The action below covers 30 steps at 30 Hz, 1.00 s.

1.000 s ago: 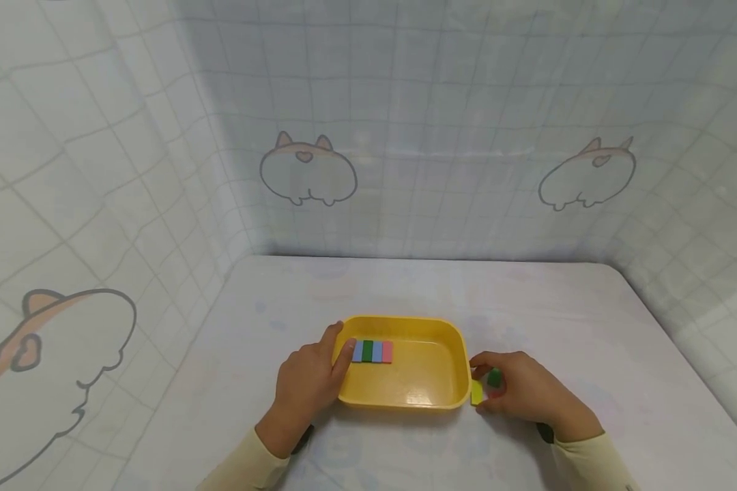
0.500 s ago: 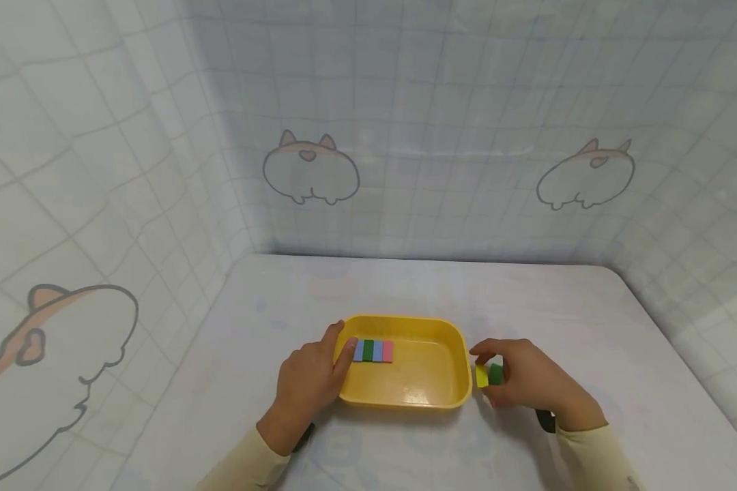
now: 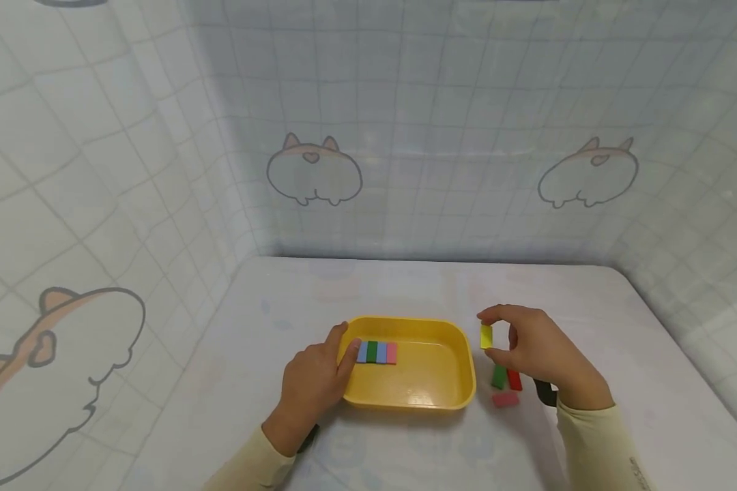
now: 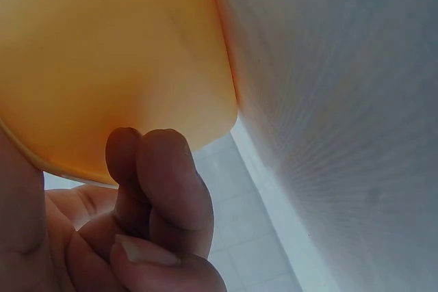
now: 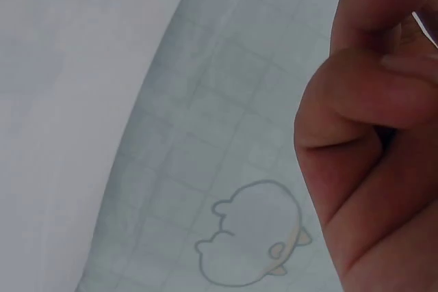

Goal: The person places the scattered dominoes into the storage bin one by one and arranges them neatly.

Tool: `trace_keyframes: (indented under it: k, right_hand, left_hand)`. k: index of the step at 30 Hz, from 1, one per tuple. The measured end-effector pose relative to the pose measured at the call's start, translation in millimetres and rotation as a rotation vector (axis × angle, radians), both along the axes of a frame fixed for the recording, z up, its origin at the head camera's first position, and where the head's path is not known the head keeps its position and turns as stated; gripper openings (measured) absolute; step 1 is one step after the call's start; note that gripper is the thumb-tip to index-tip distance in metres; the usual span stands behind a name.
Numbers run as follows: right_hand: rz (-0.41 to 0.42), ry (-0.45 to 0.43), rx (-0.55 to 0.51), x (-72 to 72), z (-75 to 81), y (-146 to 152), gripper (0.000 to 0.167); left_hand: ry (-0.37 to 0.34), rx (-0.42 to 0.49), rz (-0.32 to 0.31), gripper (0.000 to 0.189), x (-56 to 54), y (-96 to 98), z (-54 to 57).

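Note:
A yellow tray [image 3: 430, 382] sits on the table, a row of blue, green and pink blocks [image 3: 377, 352] lying side by side at its left inside. My left hand [image 3: 312, 375] grips the tray's left wall, thumb over the rim; in the left wrist view the fingers [image 4: 171, 182] curl against the outside of the tray [image 4: 123, 52]. Beyond the tray's right rim, my right hand [image 3: 531, 343] pinches a small yellow block [image 3: 486, 336] between thumb and fingers, raised over the table. The block is hidden in the right wrist view, where curled fingers [image 5: 369, 100] show.
Below the right hand, a green block [image 3: 499, 376], a red block [image 3: 514, 380] and a pink block [image 3: 506, 399] lie on the white tabletop [image 3: 405, 450]. A grid-patterned cloth [image 3: 454, 184] with printed animals stands behind and at both sides.
My right hand has lifted the yellow block up and away from beside the tray, uncovering the red and pink blocks. The left hand keeps its grip on the tray.

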State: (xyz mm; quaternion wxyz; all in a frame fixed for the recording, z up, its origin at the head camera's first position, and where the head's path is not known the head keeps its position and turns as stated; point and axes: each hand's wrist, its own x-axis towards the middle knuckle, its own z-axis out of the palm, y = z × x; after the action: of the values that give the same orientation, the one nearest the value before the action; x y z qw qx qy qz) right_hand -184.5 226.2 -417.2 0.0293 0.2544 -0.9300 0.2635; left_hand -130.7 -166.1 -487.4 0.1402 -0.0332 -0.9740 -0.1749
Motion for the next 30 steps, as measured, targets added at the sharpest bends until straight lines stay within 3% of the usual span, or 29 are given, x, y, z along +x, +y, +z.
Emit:
trace_keyframes:
  k: [5, 14, 21, 30]
  right_hand:
    - [0.023, 0.048, -0.043, -3.6, 9.6, -15.3, 0.049]
    - [0.083, 0.232, -0.174, -10.5, 20.3, -45.9, 0.049]
    - [0.085, 0.265, -0.239, -12.9, 23.1, -66.5, 0.049]
    - [0.08, 0.29, -0.266, -14.3, 25.6, -91.6, 0.049]
  left_hand:
    - [0.012, -0.001, 0.005, 0.066, 0.6, -1.0, -0.6]
    - [-0.02, 0.014, 0.015, 0.066, 0.6, 0.1, 0.8]
    - [-0.034, 0.016, 0.017, 0.067, 1.7, 1.6, -1.9]
    - [-0.018, 0.013, -0.001, 0.066, 1.5, 2.7, 4.3]
